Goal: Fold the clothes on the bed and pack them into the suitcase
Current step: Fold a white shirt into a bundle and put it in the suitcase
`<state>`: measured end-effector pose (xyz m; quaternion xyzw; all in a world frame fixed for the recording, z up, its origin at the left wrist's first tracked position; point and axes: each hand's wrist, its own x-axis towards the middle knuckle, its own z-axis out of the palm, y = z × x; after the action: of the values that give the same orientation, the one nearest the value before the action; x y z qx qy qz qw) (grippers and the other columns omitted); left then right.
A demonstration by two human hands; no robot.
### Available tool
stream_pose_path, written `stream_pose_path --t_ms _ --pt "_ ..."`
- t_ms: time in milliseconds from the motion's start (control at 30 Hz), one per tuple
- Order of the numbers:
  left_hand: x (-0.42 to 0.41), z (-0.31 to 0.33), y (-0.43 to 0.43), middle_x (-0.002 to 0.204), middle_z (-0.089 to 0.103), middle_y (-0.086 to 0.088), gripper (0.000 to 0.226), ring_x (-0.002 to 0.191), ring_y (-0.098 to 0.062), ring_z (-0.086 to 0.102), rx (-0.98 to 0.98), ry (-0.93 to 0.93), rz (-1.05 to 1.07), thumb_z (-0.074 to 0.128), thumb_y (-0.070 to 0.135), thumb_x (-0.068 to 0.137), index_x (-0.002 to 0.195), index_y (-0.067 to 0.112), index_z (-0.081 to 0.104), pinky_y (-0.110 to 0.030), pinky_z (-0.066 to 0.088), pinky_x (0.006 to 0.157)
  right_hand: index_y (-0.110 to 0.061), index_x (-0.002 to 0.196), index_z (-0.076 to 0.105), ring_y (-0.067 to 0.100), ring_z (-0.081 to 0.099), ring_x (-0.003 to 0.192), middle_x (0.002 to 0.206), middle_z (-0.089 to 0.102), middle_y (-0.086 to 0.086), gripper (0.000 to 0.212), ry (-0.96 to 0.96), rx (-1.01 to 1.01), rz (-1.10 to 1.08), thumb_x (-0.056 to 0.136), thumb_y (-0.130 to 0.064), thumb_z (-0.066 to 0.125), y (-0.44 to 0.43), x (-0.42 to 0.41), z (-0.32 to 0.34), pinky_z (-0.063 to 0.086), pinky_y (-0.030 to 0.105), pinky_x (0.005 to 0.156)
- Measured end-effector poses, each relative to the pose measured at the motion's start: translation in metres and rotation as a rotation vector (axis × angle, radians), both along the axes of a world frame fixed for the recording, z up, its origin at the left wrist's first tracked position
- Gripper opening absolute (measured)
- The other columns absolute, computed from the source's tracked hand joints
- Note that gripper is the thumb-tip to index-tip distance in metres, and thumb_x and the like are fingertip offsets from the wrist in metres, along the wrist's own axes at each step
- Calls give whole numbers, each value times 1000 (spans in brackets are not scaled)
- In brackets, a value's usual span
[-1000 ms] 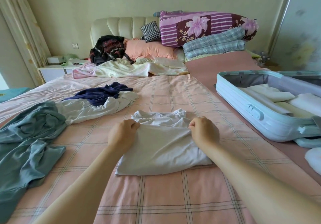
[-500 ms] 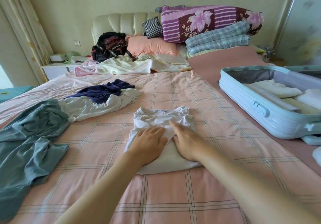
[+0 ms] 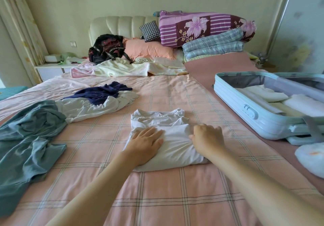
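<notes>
Under the left hand, fingers straight and flat, lies the folded white shirt, palm pressing its left half onto the pink plaid bed sheet. Right hand sits on the shirt's right edge, fingers bent down over the fold, thumb touching the cloth; whether they actually pinch it, can't tell. Just beyond both sets of fingertips, the shirt's unfolded collar end lies bunched and wrinkled. Far right of the right-hand fingers, well apart, a pale blue suitcase lies open on the bed, folded white clothes stacked inside. Left of the left-hand fingers, well apart, a teal garment is spread out crumpled. Ahead and left of those fingers, a grey-white garment lies unfolded with a navy garment on top, touching it. Far past the fingertips, by the headboard: black backpack, pink pillow, purple floral quilt.
</notes>
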<state>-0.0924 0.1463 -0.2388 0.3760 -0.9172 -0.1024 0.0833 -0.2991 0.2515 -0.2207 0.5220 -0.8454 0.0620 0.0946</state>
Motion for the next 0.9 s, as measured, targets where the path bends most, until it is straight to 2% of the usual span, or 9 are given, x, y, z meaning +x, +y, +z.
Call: stream_pose_path --t_ms 133,267,333,400,467,600,700,800,900 --pt "4 -2 -5 165 7 10 58 152 -17 -2 54 -91 92 19 60 101 155 40 17 -51 -7 121 -18 120 58 26 55 118 123 59 3 31 11 124 -64 101 -42 50 7 5 0 36 41 98" --pt "-2 4 -1 165 11 7 58 152 -13 3 -139 -69 47 27 49 103 157 28 21 -45 -11 121 -16 120 61 31 56 114 123 57 7 33 110 -210 350 88 -12 56 -7 17 0 40 40 94" --pt "0 4 1 164 16 10 56 152 -9 6 -110 -10 -20 31 47 103 156 31 23 -38 -3 122 -18 146 47 26 39 141 153 42 4 48 -122 -118 527 98 -25 51 -10 26 -3 29 37 114" --pt "6 3 1 165 12 11 59 152 -11 2 -25 -42 -10 27 56 102 157 34 20 -37 1 123 -23 160 17 15 5 155 168 6 -3 70 -320 166 407 101 -56 38 -9 25 -11 9 34 124" --pt "16 1 -1 166 4 10 66 152 -15 -4 33 -122 46 24 62 100 157 32 13 -41 0 123 -25 161 3 13 -9 154 168 -9 -4 86 -358 309 264 95 -74 27 -5 15 -17 2 37 125" --pt "31 4 -2 166 -5 7 76 153 -17 -7 43 -222 133 20 68 97 159 27 6 -49 -7 122 -28 161 0 20 -12 154 168 -10 4 87 -264 322 196 92 -77 21 -2 8 -19 -3 47 124" --pt "45 12 7 166 1 6 96 152 -12 -5 -71 -236 24 18 84 83 158 24 14 -42 -6 123 -25 161 8 24 -14 154 167 -15 7 88 -106 194 338 90 -74 29 8 14 -11 -2 44 125" --pt "65 22 22 165 -3 11 109 152 -9 -3 21 -218 -120 43 87 75 159 27 8 -33 1 123 -31 161 8 16 -5 155 168 -7 -2 96 -153 255 589 86 -67 57 25 25 5 3 33 124" --pt "73 24 34 165 -1 12 110 152 -10 3 24 -238 -138 64 71 76 159 29 5 -27 7 121 -38 160 -3 16 1 155 168 -5 -4 102 -136 371 562 84 -45 65 35 39 6 9 31 122"
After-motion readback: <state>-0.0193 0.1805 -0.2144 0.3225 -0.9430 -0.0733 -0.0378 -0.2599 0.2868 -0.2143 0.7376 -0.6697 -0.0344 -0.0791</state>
